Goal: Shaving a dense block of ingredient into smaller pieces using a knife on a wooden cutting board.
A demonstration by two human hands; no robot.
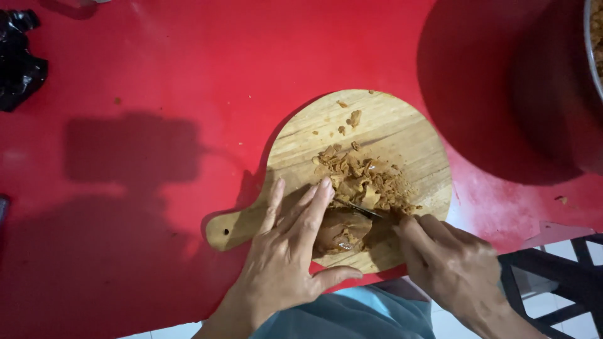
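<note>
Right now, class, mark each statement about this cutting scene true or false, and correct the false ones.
1. The board is round with a handle. True.
2. The left hand holds the knife. False: the right hand holds the knife; the left steadies the brown lump.
3. The table is blue. False: it is red.
4. Brown shavings lie on the board. True.

free: red table (157, 75) left | blocked: pot (593, 56) far right
</note>
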